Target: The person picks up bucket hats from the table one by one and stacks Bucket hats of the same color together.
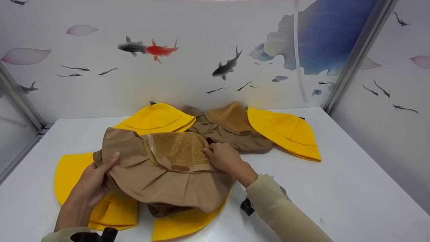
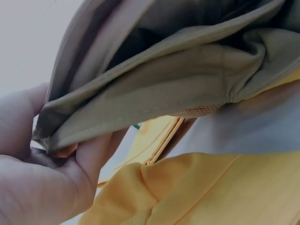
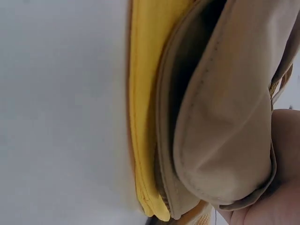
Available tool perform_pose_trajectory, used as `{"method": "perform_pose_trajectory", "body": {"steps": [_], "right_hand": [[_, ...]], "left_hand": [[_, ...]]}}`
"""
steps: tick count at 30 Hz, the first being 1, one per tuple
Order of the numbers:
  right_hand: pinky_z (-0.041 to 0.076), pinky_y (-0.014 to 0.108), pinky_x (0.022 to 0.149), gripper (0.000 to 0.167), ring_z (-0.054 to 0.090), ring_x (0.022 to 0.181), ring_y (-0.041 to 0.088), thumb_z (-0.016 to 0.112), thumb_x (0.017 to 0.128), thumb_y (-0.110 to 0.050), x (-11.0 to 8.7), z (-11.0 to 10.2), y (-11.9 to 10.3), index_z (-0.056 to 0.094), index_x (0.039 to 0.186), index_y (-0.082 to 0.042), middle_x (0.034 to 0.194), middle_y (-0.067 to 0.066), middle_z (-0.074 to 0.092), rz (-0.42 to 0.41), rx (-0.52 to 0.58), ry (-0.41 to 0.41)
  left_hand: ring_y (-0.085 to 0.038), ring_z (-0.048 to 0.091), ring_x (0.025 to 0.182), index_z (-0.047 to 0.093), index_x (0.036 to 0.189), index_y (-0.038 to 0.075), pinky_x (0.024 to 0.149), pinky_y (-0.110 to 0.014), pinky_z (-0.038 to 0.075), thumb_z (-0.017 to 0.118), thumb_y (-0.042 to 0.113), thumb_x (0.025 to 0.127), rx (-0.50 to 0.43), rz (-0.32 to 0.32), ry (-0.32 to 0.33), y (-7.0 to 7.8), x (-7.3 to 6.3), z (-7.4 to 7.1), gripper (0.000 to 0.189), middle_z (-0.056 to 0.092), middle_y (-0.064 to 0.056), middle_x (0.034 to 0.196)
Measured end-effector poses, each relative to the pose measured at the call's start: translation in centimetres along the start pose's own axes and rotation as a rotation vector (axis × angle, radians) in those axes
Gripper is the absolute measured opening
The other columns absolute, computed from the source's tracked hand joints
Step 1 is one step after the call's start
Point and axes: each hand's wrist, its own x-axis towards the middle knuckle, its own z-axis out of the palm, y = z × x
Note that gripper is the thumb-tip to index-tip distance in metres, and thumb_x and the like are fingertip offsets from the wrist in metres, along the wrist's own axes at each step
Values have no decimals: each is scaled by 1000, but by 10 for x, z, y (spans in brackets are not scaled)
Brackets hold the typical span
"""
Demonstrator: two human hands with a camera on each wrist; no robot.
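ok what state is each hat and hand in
Front brown hat: held
Left hand: pinching its brim
Right hand: gripping that hat
Back brown hat: rumpled
Back-left yellow hat: partly covered
Right yellow hat: uncovered
Left yellow hat: partly covered
Bottom yellow hat: partly covered

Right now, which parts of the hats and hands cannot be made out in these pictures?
Head: upper part of the frontmost yellow hat, covered by the held brown hat.
Head: any print on that hat's label, too small.
Right wrist: much of the right hand, cut off by frame edges.
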Motion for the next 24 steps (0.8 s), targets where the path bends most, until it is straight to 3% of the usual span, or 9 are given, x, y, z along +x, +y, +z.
{"method": "perform_pose_trajectory", "body": {"steps": [3, 9, 14, 19, 24], "right_hand": [[48, 35, 63, 40, 58, 71, 19, 52, 103, -44, 1, -8, 5, 70, 93, -9, 80, 6, 65, -6, 23, -16], [40, 29, 58, 43, 51, 67, 15, 51, 102, -51, 2, -26, 17, 70, 89, -15, 73, 0, 58, 72, 84, -32], [35, 25, 51, 39, 42, 55, 13, 55, 103, -33, 6, -35, 41, 58, 69, -13, 59, -2, 42, 116, 152, 60], [37, 26, 52, 27, 47, 61, 17, 56, 99, -18, 12, -44, 71, 58, 75, -8, 66, 1, 47, 193, 96, 130], [35, 26, 52, 22, 46, 63, 17, 55, 98, -13, 17, -48, 95, 58, 77, -5, 69, 2, 43, 236, 96, 109]], "left_hand": [[-3, 56, 111, 20, 149, 16, 96, -17, 50, 56, 48, 99, 29, 13, 0, 0, 0, -1, 70, 46, 7, 126], [-4, 61, 105, 32, 140, 15, 94, -20, 53, 62, 41, 98, 25, -1, -6, -2, 1, -4, 57, 55, 8, 116], [-5, 59, 107, 30, 142, 17, 95, -20, 51, 59, 41, 100, 35, 2, -19, -3, 1, -3, 57, 52, 7, 119], [-6, 55, 111, 26, 145, 18, 96, -18, 49, 59, 42, 100, 35, 2, -29, -3, 2, -3, 60, 49, 7, 124], [-5, 56, 111, 28, 143, 18, 96, -19, 49, 58, 41, 101, 30, 9, -33, -3, 2, -5, 58, 50, 7, 123]]}}
